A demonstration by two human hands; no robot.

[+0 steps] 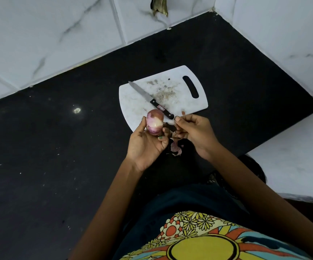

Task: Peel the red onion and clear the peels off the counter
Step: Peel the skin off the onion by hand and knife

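Walls: pale marble-veined tiles, met at a corner behind the black table (61, 147).
Table: dark, speckled, glossy; carried everything else.
Cutting board (178, 102): white plastic, handle slot toward the right, smeared with brownish scraps; lay flat on the table, just beyond the hands.
Knife (150, 99): black handle, bare blade; lay across the board, untouched, handle end near the onion.
Left hand (146, 145): palm up, fingers curled round the red onion (154, 123); held it above the near edge of the board.
Right hand (193, 131): fingers pinched on a strip of skin just right of the onion; grip closed narrow.
Red onion: partly stripped, pale flesh showing on one face, purple skin on the rest.
Peels (176, 148): thin purple curls, hung or lay between the two hands; whether resting on the table, could not tell.
Handling, as judged: onion firm and light, likely slick where bared, so best cradled at its ends; skin papery, brittle, apt to tear, best pinched at a loose edge and drawn along the curve; loose peels weightless, easily scattered, best gathered by a cupped hand.
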